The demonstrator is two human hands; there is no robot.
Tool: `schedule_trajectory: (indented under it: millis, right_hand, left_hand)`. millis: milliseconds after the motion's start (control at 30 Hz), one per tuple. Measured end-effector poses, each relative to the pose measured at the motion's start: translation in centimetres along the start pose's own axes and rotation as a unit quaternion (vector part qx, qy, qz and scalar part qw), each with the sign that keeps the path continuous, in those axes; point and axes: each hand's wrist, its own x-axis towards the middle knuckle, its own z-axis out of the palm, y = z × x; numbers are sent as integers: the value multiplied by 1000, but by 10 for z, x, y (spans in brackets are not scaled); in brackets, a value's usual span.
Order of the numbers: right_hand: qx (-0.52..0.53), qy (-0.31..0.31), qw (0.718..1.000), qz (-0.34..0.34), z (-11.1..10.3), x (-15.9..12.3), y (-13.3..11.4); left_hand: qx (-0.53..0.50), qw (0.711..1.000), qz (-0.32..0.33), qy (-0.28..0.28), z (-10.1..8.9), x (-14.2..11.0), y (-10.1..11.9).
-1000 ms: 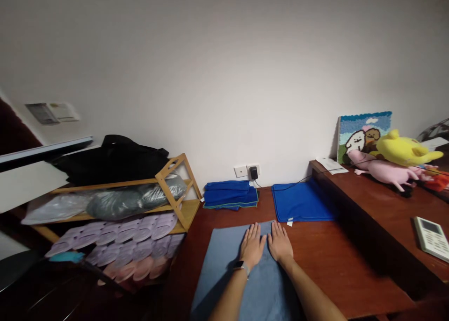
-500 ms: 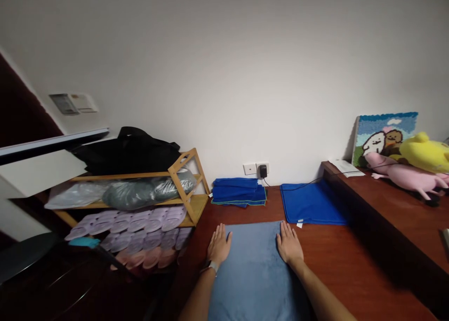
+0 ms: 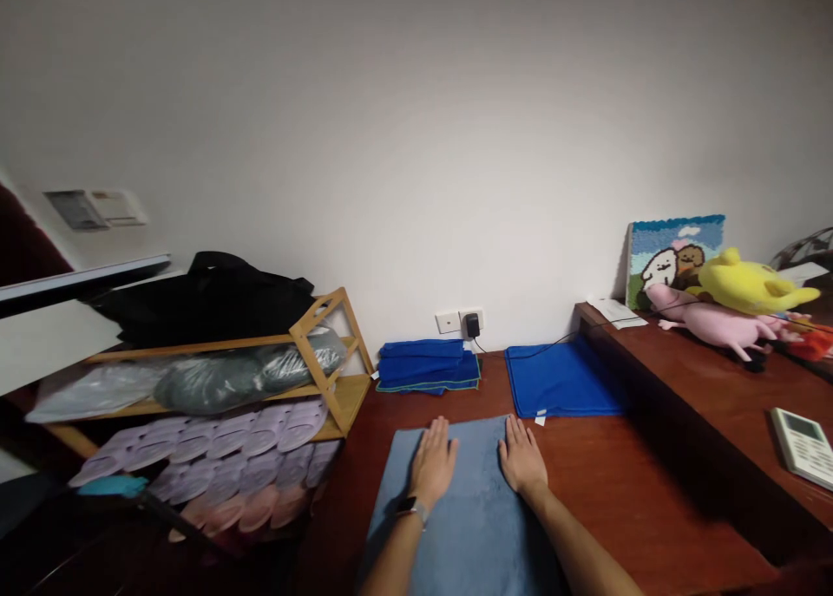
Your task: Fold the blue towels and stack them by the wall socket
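Left hand (image 3: 433, 464): flat on the gray-blue towel (image 3: 468, 544), fingers spread wide, holding nothing.
Right hand (image 3: 522, 459): flat on the towel's right edge, fingers slightly apart, gripping nothing.
Beyond the fingers: stacked blue towels (image 3: 426, 363), a blue cloth (image 3: 563, 377), both on the desk (image 3: 599, 492).
Technique: even pressure from both palms keeps the towel smooth.

Hands (image 3: 433, 464) (image 3: 523, 460) flat on blue towel (image 3: 475, 535)

A smooth white painted wall (image 3: 416, 145) fills twelve o'clock; a bamboo shoe rack (image 3: 311, 353) stands at eight, a glossy reddish-brown wooden ledge (image 3: 703, 388) at four.
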Motion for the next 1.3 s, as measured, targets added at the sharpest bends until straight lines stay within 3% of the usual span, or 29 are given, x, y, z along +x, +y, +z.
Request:
schedule_trajectory:
  millis: [67, 133, 233, 300, 467, 567, 667, 800, 867, 933, 1000, 1067, 1167, 1233, 1300]
  right_hand:
    - [1, -2, 1000, -2, -1, -1, 0]
    - [-5, -8, 1000, -8, -2, -1, 1]
    - [-6, -14, 1000, -10, -4, -2, 1]
    - [2, -13, 1000, -5, -5, -2, 0]
    - [8, -11, 1000, 7, -4, -2, -2]
    - [9, -11, 1000, 7, -4, -2, -2]
    - [7, -13, 1000, 6, -5, -2, -2]
    - [7, -10, 1000, 9, -5, -1, -2]
    - [12, -9, 1000, 9, -5, -1, -2]
    - [14, -10, 1000, 7, -5, -1, -3]
    - [14, -11, 1000, 6, -7, -2, -3]
    - [11, -11, 1000, 4, -9, -2, -3]
    - [1, -15, 1000, -7, -11, -4, -3]
    - [1, -14, 1000, -14, -11, -4, -3]
    - [10, -8, 1000, -12, -10, -3, -3]
  left_hand:
    - [-33, 998, 53, -25, 10, 1, 48]
    - [-53, 996, 65, -37, 22, 0, 85]
    - [-48, 998, 35, -25, 32, -5, 97]
    - [-29, 999, 3, -22, 32, -7, 74]
    - [36, 992, -111, -46, 13, -5, -33]
    - [55, 985, -154, -51, 3, -4, -81]
    - [55, 986, -151, -51, -2, -6, -101]
    - [56, 986, -150, -48, -6, -8, -103]
    - [57, 988, -139, -35, -9, -9, -93]
    - [47, 994, -95, -9, -10, -8, -68]
    - [18, 1000, -12, 6, -5, -8, -25]
    - [-23, 996, 77, -24, 4, -7, 26]
    - [-51, 992, 102, -46, 21, -6, 84]
    - [-48, 994, 85, -48, 26, -5, 93]
    - [-35, 996, 58, -53, 26, -7, 76]
